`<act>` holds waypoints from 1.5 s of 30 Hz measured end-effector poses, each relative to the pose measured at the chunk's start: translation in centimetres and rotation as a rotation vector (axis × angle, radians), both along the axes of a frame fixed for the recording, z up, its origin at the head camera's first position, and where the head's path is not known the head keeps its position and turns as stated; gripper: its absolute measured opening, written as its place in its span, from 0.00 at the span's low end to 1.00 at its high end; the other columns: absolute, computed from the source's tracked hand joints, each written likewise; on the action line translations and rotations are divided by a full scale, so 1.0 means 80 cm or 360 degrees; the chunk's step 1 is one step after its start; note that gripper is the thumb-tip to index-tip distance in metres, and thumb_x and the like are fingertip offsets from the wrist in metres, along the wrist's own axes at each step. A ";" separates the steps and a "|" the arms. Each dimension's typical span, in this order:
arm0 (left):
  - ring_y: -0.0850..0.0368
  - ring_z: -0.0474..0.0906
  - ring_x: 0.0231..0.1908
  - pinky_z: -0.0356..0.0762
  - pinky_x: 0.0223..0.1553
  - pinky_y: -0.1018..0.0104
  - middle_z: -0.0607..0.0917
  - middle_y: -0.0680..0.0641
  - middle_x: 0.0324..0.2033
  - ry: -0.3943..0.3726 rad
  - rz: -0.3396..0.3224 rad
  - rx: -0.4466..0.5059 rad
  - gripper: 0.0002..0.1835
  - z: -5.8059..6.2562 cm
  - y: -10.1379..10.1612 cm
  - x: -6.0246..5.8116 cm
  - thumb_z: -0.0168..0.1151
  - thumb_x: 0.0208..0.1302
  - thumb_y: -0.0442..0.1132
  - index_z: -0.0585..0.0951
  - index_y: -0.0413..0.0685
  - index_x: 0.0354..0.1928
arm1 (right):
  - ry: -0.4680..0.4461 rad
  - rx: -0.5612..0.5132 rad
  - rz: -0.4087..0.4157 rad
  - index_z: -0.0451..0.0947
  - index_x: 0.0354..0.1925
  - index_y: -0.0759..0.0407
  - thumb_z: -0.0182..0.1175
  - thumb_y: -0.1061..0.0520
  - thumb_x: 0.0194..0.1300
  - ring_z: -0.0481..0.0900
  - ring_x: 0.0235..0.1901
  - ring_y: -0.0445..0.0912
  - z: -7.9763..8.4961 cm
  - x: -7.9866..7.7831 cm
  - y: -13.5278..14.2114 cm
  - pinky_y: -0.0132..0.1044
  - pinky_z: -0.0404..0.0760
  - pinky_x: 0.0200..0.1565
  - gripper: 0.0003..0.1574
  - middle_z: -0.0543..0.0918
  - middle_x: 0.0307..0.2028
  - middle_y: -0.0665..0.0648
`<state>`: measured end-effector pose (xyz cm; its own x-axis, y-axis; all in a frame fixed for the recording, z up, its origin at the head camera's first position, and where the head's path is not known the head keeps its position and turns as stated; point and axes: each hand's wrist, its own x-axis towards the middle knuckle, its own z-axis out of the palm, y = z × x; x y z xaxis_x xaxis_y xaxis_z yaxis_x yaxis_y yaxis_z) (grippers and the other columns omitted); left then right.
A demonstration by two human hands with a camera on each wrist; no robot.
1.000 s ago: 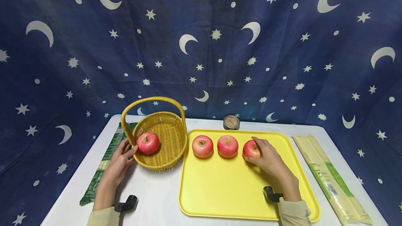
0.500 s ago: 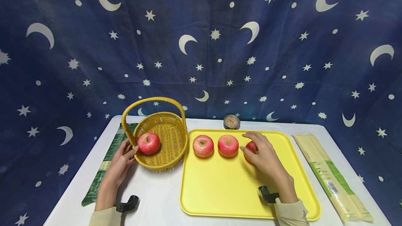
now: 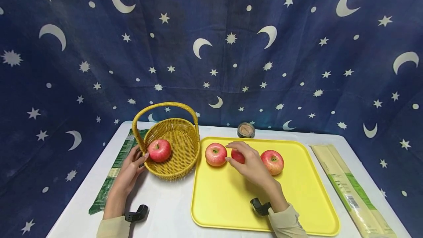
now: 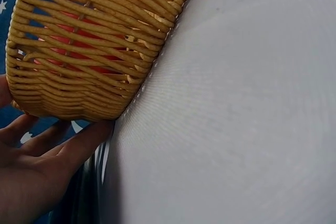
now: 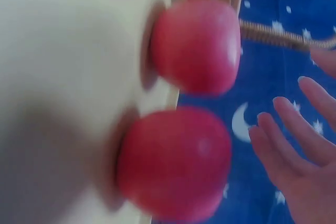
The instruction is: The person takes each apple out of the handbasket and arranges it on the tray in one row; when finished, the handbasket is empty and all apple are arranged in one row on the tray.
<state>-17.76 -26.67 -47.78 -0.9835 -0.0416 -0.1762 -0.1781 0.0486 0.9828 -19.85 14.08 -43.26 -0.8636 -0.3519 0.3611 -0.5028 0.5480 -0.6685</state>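
My left hand grips the near left side of a yellow wicker basket, thumb at the rim and fingers along the outer wall. Inside, at the basket's left, sits a red apple, glimpsed through the weave in the left wrist view. Over a yellow tray, my right hand hovers with fingers spread above the middle apple, partly covering it. The right wrist view shows a gap between those fingers and the apples. Another apple lies to its left, and one to its right.
A small round dark container stands behind the tray. Beneath the basket's left side runs a long green packet; a long pale packet lies right of the tray. A blue curtain with moons and stars hangs behind the white table.
My right hand has let go of the rightmost apple and moved left to above the middle one. The apple left behind now rests on the tray. My left hand keeps its place at the basket.
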 end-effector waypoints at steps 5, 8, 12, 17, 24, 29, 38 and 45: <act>0.50 0.56 0.75 0.75 0.51 0.80 0.52 0.41 0.81 -0.0007 0.0013 0.0006 0.37 -0.001 -0.002 0.000 0.53 0.80 0.47 0.48 0.52 0.82 | -0.0040 -0.0025 0.0170 0.83 0.57 0.57 0.73 0.60 0.63 0.81 0.55 0.53 -0.002 -0.007 -0.033 0.53 0.79 0.59 0.23 0.85 0.55 0.54; 0.57 0.61 0.71 0.75 0.52 0.79 0.53 0.42 0.80 -0.0002 0.0021 0.0005 0.37 -0.001 -0.002 0.000 0.53 0.80 0.47 0.48 0.52 0.82 | -0.0112 -0.0069 0.0223 0.84 0.56 0.57 0.71 0.59 0.65 0.82 0.56 0.51 -0.002 -0.010 -0.051 0.50 0.80 0.60 0.21 0.85 0.55 0.53; 0.65 0.66 0.65 0.76 0.53 0.77 0.54 0.42 0.80 0.0005 0.0024 0.0012 0.37 -0.002 -0.001 -0.001 0.54 0.80 0.47 0.49 0.52 0.82 | -0.0185 -0.0110 0.0251 0.84 0.55 0.57 0.70 0.57 0.66 0.82 0.51 0.51 -0.004 -0.013 -0.072 0.47 0.82 0.57 0.19 0.85 0.49 0.57; 0.60 0.65 0.68 0.76 0.52 0.78 0.54 0.42 0.80 -0.0003 0.0034 0.0023 0.38 -0.002 0.001 -0.003 0.54 0.79 0.47 0.49 0.53 0.82 | -0.0258 -0.0117 0.0313 0.83 0.56 0.59 0.70 0.56 0.66 0.79 0.49 0.56 -0.008 -0.015 -0.093 0.50 0.78 0.56 0.21 0.84 0.49 0.60; 0.49 0.58 0.75 0.76 0.52 0.79 0.53 0.42 0.80 -0.0007 0.0040 0.0052 0.38 -0.002 0.003 -0.005 0.54 0.79 0.46 0.49 0.54 0.82 | -0.0235 -0.0128 0.0367 0.82 0.56 0.63 0.69 0.61 0.67 0.77 0.39 0.58 -0.017 -0.019 -0.111 0.46 0.83 0.50 0.20 0.84 0.51 0.63; 0.51 0.60 0.73 0.76 0.52 0.79 0.54 0.43 0.80 -0.0017 0.0051 0.0035 0.38 -0.002 0.002 -0.004 0.54 0.79 0.46 0.49 0.54 0.82 | -0.0137 -0.0087 0.0323 0.84 0.54 0.62 0.70 0.62 0.65 0.79 0.40 0.55 -0.021 -0.019 -0.119 0.33 0.75 0.41 0.19 0.86 0.48 0.62; 0.60 0.65 0.68 0.76 0.53 0.77 0.55 0.43 0.80 -0.0009 0.0051 0.0040 0.37 -0.002 0.003 -0.003 0.54 0.79 0.46 0.49 0.54 0.82 | -0.0114 -0.0076 0.0351 0.85 0.53 0.61 0.68 0.62 0.65 0.82 0.46 0.56 -0.015 -0.017 -0.139 0.45 0.80 0.50 0.18 0.87 0.50 0.58; 0.64 0.67 0.66 0.76 0.53 0.77 0.54 0.43 0.80 -0.0009 0.0037 0.0040 0.38 -0.001 0.002 -0.003 0.54 0.79 0.47 0.49 0.53 0.82 | -0.0149 0.0125 0.0437 0.83 0.57 0.57 0.68 0.59 0.66 0.82 0.56 0.52 -0.010 -0.023 -0.167 0.43 0.79 0.60 0.20 0.85 0.54 0.56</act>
